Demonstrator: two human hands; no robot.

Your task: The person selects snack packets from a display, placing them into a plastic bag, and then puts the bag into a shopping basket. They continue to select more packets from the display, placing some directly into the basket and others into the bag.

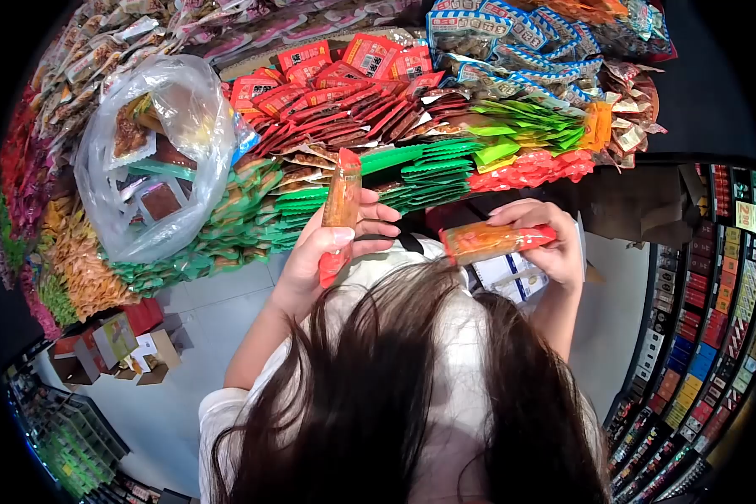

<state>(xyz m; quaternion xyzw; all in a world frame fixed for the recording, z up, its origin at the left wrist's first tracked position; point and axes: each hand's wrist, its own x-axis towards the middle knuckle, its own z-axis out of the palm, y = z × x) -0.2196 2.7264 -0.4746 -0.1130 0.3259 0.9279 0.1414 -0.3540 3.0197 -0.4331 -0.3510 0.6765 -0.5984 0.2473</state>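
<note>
My left hand [323, 244] grips an upright, long snack packet [342, 200] with red ends and a clear middle showing something orange-brown, its thumb across the lower part and the other fingers loosely curled. In my right hand [550, 244] is a similar snack packet [487, 241], held nearly level by its red right end. Both packets are in front of my chest, apart from each other. Beyond them lie rows of green snack packets [437, 178] and red snack packets [344, 92].
A clear plastic bag [101, 202] with several packaged snacks sits open on the display at left. Opened cardboard boxes [113, 344] stand on the floor at lower left. Shelves of small boxes [697, 336] line the right side, and a brown carton [638, 202] is at right.
</note>
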